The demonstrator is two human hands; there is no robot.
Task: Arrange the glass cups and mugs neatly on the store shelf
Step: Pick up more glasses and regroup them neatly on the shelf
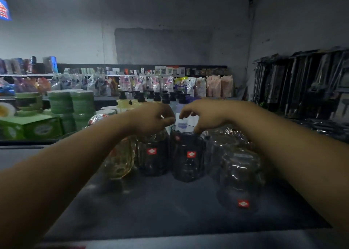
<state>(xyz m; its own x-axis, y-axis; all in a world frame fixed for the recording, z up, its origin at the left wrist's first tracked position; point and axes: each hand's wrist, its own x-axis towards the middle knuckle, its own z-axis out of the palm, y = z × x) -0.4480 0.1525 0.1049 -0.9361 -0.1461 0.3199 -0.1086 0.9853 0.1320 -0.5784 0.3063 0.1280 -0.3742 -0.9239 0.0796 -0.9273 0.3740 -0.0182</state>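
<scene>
Ok so here's where we're at. The big dark shelf top fills most of our view, with the back racks of pouches and a row of pump bottles behind it, green stacks off to the left and dark hanging packs on the right.

Both our arms reach in over the glassware, which stands in a cluster mid-shelf. Our left hand sits on top of the left tumbler, fingers curled down round its rim, so we've got hold of it. Our right hand is over the middle tumbler, thumb down against the rim and fingers loosely curled above it. It's blurry, so we honestly can't tell if that's a real pinch.

The two tumblers stand just beside each other. An amber glass is just left of them, and a clear mug stands to the right and nearer us. Each tumbler has a small red sticker.
</scene>
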